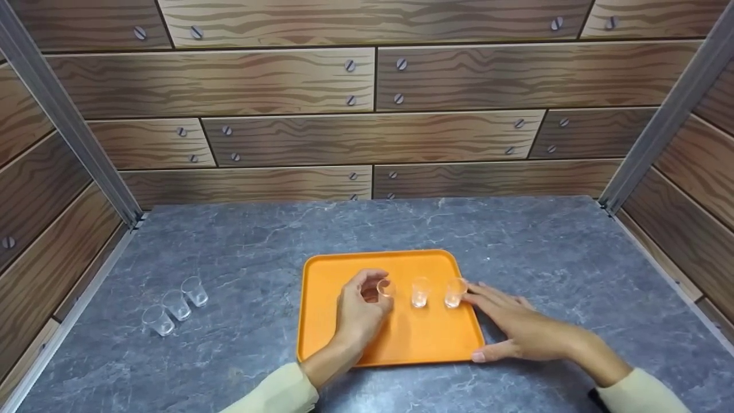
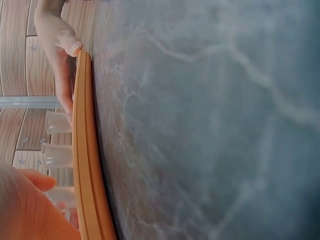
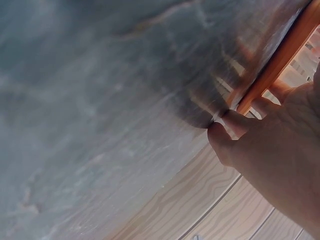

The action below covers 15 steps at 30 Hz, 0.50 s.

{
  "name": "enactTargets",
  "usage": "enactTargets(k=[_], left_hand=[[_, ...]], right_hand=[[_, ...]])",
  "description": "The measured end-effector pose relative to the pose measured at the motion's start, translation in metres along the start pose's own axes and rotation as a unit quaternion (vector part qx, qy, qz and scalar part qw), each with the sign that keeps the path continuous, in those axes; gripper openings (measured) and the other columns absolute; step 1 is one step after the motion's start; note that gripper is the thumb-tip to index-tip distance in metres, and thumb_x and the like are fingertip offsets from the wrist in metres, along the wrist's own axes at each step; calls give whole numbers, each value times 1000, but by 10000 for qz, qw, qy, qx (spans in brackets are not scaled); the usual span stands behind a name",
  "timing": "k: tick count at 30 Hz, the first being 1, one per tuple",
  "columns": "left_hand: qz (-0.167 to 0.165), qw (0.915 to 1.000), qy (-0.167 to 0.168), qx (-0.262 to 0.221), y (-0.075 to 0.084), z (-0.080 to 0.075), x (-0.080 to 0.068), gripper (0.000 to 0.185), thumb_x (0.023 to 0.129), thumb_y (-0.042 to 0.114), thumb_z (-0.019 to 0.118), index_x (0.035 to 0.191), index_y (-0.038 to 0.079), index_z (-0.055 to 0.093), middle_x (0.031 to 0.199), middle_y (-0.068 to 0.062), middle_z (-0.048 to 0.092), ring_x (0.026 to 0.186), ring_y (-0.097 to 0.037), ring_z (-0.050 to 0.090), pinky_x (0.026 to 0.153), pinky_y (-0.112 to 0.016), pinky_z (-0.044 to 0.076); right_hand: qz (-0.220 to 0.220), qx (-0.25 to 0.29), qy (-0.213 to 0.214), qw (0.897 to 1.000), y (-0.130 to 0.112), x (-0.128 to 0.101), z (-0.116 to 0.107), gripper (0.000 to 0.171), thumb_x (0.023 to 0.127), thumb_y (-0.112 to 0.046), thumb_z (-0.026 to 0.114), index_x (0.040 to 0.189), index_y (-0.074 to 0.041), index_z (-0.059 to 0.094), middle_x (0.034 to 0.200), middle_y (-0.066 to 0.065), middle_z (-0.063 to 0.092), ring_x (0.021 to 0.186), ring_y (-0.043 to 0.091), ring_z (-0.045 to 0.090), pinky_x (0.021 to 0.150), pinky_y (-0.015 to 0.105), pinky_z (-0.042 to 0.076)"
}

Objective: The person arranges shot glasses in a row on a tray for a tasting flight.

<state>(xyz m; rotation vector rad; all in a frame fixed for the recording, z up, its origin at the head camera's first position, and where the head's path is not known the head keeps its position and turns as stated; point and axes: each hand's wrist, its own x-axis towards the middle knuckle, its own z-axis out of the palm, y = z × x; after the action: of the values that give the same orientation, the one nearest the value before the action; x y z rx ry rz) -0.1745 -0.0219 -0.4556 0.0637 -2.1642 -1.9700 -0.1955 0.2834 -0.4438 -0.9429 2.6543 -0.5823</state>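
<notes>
An orange tray (image 1: pixel 395 344) lies on the table. My left hand (image 1: pixel 361 312) is over its middle, with fingers and thumb curled round a small clear shot glass (image 1: pixel 385 288) that stands on the tray. To the right of it, a second shot glass (image 1: pixel 420 292) and a third shot glass (image 1: pixel 455 293) stand upright in a row. My right hand (image 1: pixel 510 321) rests along the tray's right edge, fingers extended near the third glass and thumb at the near corner. In the left wrist view, my left hand (image 2: pixel 30 205) partly hides the nearest glass (image 2: pixel 62 196).
Left of the tray, three more clear shot glasses (image 1: pixel 176 305) stand on the grey marbled table (image 1: pixel 246 246) in a slanting row. Wood-patterned panels (image 1: pixel 287 137) close off the back and both sides, with metal posts (image 1: pixel 80 126) at the corners.
</notes>
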Motion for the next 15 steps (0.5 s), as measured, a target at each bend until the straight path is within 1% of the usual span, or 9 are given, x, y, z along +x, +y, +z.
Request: enactTargets(k=[3,15], left_hand=[[24,10000,17,-7,-1,1,1,34,78,-10,69,109,3,72,101,-12,75,96,-29,71,86,-31,59],[-60,9997,3,-244,1,1,1,39,76,-13,69,112,2,70,102,-13,75,96,-28,70,87,-33,58]], right_hand=[[-23,14,11,10000,0,0,0,95,85,-69,69,161,-32,28,172,1,14,155,42,18,104,88,11],[-110,57,36,9999,1,1,1,93,85,-68,70,161,-33,28,172,1,15,155,40,19,103,89,12]])
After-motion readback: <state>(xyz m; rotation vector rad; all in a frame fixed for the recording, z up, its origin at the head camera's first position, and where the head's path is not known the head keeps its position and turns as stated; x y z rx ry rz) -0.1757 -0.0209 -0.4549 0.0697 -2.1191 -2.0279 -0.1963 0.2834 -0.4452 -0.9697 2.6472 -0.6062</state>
